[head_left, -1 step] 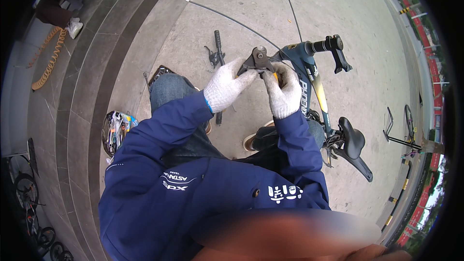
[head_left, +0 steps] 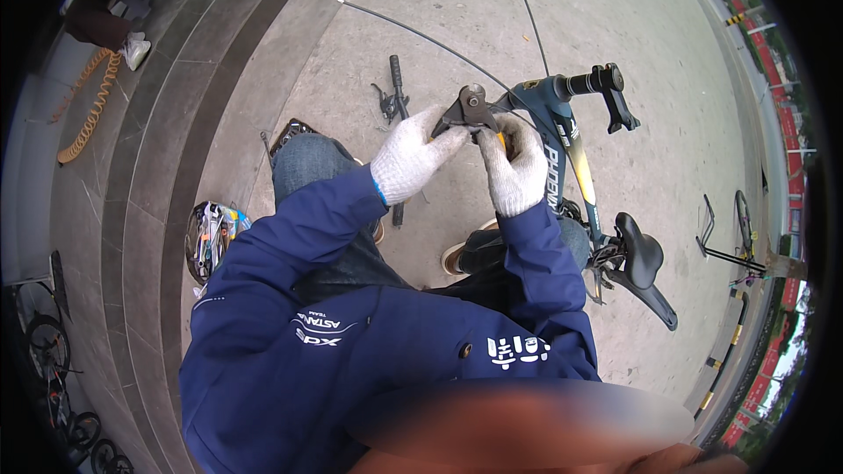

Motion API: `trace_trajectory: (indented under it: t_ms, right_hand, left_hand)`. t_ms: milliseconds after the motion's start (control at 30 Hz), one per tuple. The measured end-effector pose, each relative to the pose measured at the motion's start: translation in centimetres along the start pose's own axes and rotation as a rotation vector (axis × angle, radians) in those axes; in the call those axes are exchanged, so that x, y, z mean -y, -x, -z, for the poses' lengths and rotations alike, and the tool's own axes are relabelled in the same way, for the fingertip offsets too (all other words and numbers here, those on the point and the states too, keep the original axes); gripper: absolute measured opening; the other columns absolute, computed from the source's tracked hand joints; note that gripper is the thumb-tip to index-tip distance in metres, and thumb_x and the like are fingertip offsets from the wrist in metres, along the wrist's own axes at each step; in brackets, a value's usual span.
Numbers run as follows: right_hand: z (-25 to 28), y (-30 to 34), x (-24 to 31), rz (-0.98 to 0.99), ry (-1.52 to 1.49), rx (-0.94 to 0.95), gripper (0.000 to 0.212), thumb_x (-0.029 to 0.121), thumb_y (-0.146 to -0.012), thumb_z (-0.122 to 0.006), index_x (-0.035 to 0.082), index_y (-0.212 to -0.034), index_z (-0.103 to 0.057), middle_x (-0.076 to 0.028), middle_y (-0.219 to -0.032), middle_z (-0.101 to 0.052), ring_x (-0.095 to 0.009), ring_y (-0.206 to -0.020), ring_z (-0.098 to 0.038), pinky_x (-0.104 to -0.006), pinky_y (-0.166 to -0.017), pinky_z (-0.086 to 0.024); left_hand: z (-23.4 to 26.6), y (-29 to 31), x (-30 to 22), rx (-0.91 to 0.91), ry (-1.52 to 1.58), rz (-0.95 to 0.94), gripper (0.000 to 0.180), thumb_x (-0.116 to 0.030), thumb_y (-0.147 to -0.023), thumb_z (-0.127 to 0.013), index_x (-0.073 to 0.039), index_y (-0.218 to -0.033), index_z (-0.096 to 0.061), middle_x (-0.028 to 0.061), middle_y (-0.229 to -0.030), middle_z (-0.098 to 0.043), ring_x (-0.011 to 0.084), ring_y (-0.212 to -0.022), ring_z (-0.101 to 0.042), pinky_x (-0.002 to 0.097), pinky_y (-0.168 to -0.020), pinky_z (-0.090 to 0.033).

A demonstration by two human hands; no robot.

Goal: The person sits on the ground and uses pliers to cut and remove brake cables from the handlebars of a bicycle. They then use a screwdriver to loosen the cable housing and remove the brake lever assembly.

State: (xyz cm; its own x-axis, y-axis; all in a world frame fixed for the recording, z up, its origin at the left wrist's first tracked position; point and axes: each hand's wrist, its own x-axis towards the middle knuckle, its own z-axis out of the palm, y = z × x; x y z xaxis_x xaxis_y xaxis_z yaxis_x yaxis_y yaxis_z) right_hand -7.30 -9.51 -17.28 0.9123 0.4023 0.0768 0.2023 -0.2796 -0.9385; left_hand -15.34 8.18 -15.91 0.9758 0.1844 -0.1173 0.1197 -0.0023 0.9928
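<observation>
Both hands wear white knit gloves and meet over a pair of cable cutters [head_left: 471, 105] with a dark head and a bit of yellow handle. My left hand [head_left: 411, 158] pinches its left side. Around the yellow part, the fingers of my right hand [head_left: 520, 171] are closed. The jaws point away from me; most of the handles are hidden by the gloves. Just beyond the right hand lies a dark teal bicycle frame [head_left: 551, 123] with a black stem [head_left: 593, 83] and saddle [head_left: 641, 250]. A black cable [head_left: 421, 35] runs from near the frame across the ground to the far left.
On the concrete, a handlebar [head_left: 397, 79] with a brake lever lies beyond my left hand. At my left stand a bag of tools [head_left: 211, 233] and grey steps [head_left: 158, 158]. An orange coiled hose [head_left: 88, 114] and a person's shoes [head_left: 135, 51] are farther left.
</observation>
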Motion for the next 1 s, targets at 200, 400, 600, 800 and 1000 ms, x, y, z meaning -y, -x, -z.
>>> trace_trajectory:
  t_ms: [200,400,600,800,1000]
  right_hand:
    - [-1.1,0.4,-0.1,-0.162,-0.581,0.105,0.045,0.009,-0.098,-0.070,-0.004,-0.138,-0.055,-0.012,-0.118,-0.069,-0.016,-0.107,-0.065,-0.0303,-0.091,-0.056]
    - [-1.7,1.3,-1.6,-0.556,-0.842,0.514,0.057,0.031,-0.097,-0.074,0.003,-0.142,-0.052,-0.010,-0.118,-0.066,-0.017,-0.101,-0.064,-0.0294,-0.081,-0.053]
    - [-1.4,2.3,-2.2,-0.258,-0.809,0.526,0.057,0.041,-0.099,-0.073,0.003,-0.138,-0.056,-0.008,-0.112,-0.067,-0.016,-0.096,-0.064,-0.0315,-0.080,-0.052]
    - [-1.8,2.3,-1.2,-0.128,-0.628,0.417,0.048,0.036,-0.105,-0.065,0.003,-0.138,-0.055,-0.012,-0.126,-0.065,-0.023,-0.118,-0.064,-0.0401,-0.102,-0.054]
    - [0.1,-0.5,-0.9,0.063,-1.077,0.195,0.026,0.025,-0.108,-0.058,0.005,-0.125,-0.056,-0.016,-0.109,-0.064,-0.030,-0.103,-0.066,-0.0474,-0.094,-0.058]
  left_hand:
    - [-0.1,-0.2,0.6,-0.030,0.143,-0.058,0.031,-0.019,-0.104,-0.065,0.003,-0.125,-0.065,0.0119,-0.103,-0.071,0.0134,-0.093,-0.065,0.0310,-0.082,-0.054]
    - [-0.7,0.0,0.7,-0.085,-0.077,-0.255,0.036,-0.014,-0.101,-0.067,0.003,-0.132,-0.064,0.0162,-0.117,-0.070,0.0208,-0.106,-0.069,0.0342,-0.093,-0.055]
    - [-0.3,-0.5,0.7,-0.234,-0.522,-0.639,0.041,-0.010,-0.092,-0.075,0.004,-0.129,-0.069,0.0217,-0.131,-0.064,0.0294,-0.124,-0.064,0.0380,-0.104,-0.052]
    - [-0.9,-1.2,1.5,-0.108,-0.266,-0.492,0.040,-0.030,-0.102,-0.068,-0.006,-0.133,-0.070,0.0204,-0.134,-0.065,0.0346,-0.118,-0.068,0.0415,-0.101,-0.055]
    - [0.2,-0.4,1.0,-0.037,0.101,-0.156,0.038,-0.025,-0.107,-0.058,0.004,-0.131,-0.062,0.0163,-0.118,-0.070,0.0191,-0.107,-0.070,0.0341,-0.091,-0.058]
